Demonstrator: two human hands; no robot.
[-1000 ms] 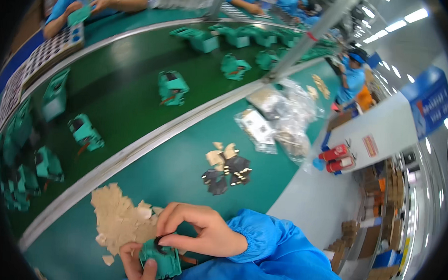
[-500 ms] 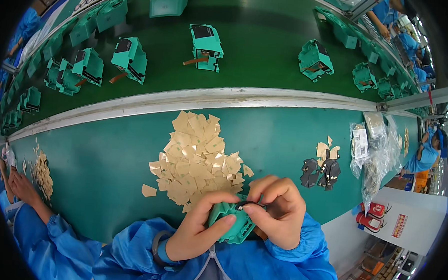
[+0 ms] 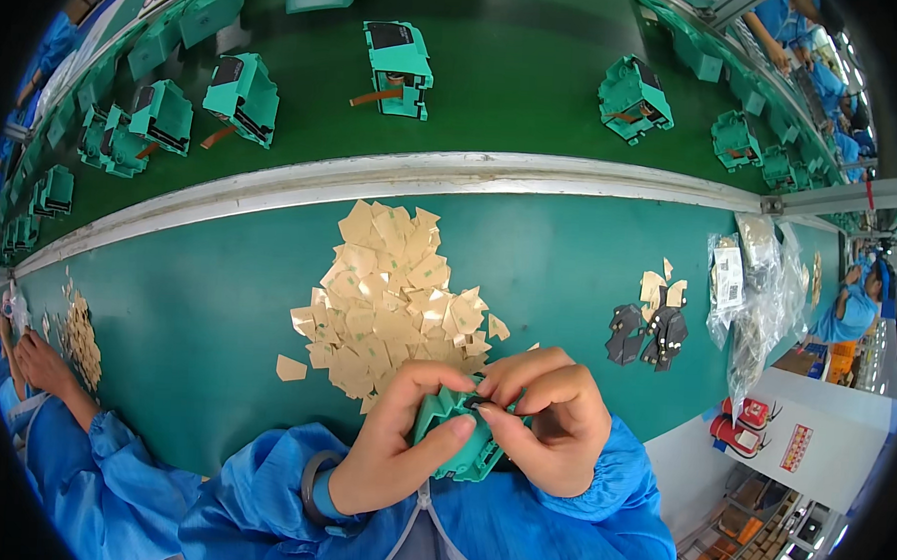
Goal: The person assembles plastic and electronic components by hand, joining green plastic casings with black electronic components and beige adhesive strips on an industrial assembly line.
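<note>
Head view, angular green housing [image 3: 476, 454], seemingly hollow

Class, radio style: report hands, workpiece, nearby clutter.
Left hand holds green plastic housing. Right hand pinches small black piece near its far edge. Nearest clutter: heap of tan angular flat pieces beyond.

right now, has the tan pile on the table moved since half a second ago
No: against the metal rail, the tan pile sits in the same spot; only the view has shifted slightly.
</note>
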